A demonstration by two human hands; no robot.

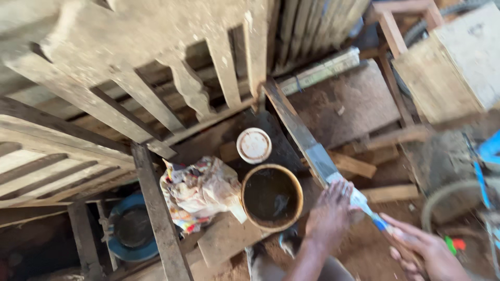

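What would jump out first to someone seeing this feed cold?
Low in the middle, an open round tin of dark liquid, its pale lid lying just above it and a crumpled stained rag to its left. Lower right, the right hand holds a blue-handled brush while the left hand rests fingers on a slanting wooden slat. Dusty carved wooden frames fill the upper left.

Right hand (424, 252) (fingertips cut off)
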